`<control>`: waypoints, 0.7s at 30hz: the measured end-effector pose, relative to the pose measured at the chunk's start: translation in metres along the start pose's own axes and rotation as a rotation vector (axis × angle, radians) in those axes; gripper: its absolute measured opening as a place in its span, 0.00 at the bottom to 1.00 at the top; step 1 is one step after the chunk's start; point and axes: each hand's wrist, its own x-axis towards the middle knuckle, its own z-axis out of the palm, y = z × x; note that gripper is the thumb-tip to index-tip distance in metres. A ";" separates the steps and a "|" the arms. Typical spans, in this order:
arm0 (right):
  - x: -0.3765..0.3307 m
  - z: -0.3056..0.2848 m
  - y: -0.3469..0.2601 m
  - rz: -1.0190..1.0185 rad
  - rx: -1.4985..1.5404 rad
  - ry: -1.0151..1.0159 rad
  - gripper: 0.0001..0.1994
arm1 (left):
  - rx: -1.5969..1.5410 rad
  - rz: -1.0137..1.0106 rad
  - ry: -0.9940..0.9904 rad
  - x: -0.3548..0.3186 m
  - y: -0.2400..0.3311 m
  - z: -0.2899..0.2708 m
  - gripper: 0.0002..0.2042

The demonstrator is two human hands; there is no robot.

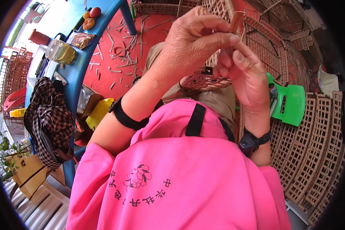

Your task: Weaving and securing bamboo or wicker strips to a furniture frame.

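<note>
High in front of my pink top, my left hand [197,36] is closed, thumb and fingers pinching a brown, flat strip [237,21] that sticks up above them. Just right of it and slightly lower is my right hand [253,82], its fingers curled close to the strip's lower end. What the right fingers grip is hidden behind the hands. Below both hands, a woven cane lattice piece [205,82] lies across my lap, partly covered by them. A small black clip-like part [207,70] shows on the lattice.
At left a blue table [78,61] holds a glass jar [61,52], fruit [94,12] and a checked cloth [48,119]. Offcuts [128,63] litter the red floor. A green plastic stool [291,105] and stacked lattice panels [310,145] stand at right.
</note>
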 end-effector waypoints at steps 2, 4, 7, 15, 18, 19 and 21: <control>-0.003 -0.002 0.000 0.027 0.090 0.067 0.14 | -0.241 -0.184 0.046 -0.008 -0.003 0.002 0.07; -0.003 -0.002 0.001 0.031 0.126 0.064 0.13 | -0.284 -0.315 0.176 -0.015 -0.005 0.003 0.10; -0.001 0.002 0.001 0.007 0.186 0.106 0.13 | 0.131 -0.470 0.071 -0.037 -0.005 0.014 0.14; -0.013 0.024 -0.008 0.043 0.170 0.187 0.14 | 0.236 -0.335 0.183 -0.059 -0.020 0.032 0.18; -0.022 0.039 -0.016 0.045 0.094 0.225 0.13 | 0.184 -0.279 0.224 -0.060 -0.021 0.032 0.16; -0.026 0.044 -0.018 0.046 0.061 0.245 0.13 | 0.169 -0.267 0.232 -0.061 -0.021 0.033 0.15; -0.032 0.052 -0.023 0.039 0.025 0.255 0.13 | 0.149 -0.234 0.257 -0.062 -0.023 0.033 0.14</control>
